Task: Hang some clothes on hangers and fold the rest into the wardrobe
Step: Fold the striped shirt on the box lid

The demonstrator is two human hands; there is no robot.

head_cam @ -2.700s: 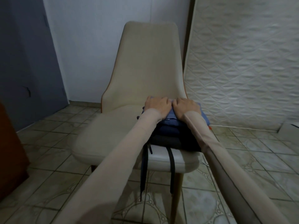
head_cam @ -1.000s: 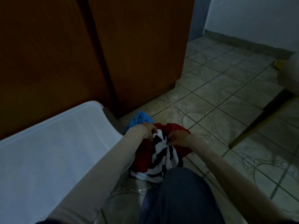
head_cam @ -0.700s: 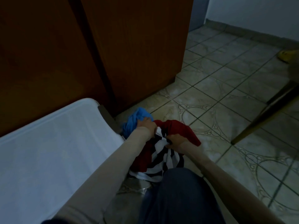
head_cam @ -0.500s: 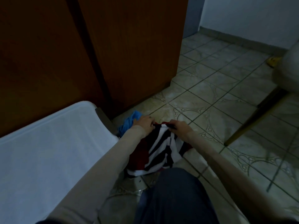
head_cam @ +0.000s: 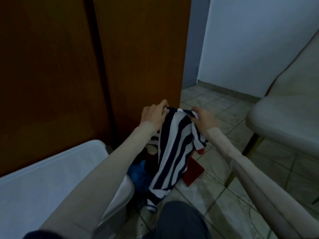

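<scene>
A striped garment (head_cam: 174, 149), dark blue and white with red parts at its lower right, hangs in the air in front of me. My left hand (head_cam: 153, 114) pinches its top edge on the left, and my right hand (head_cam: 204, 118) pinches the top edge on the right. Its lower end trails down near my knee (head_cam: 179, 219). Below it, a blue garment (head_cam: 138, 173) lies in a heap on the floor. The brown wooden wardrobe (head_cam: 138, 57) stands directly behind, with its doors closed.
A white bed or mattress (head_cam: 51, 178) fills the lower left. A beige chair (head_cam: 284, 118) stands at the right on thin legs. Patterned tiled floor (head_cam: 215, 195) spreads between them, and a pale wall (head_cam: 250, 49) rises at the back right.
I turned from the chair with folded clothes to the pile by the wardrobe. Both hands took the striped garment off the floor and lifted it upward.
</scene>
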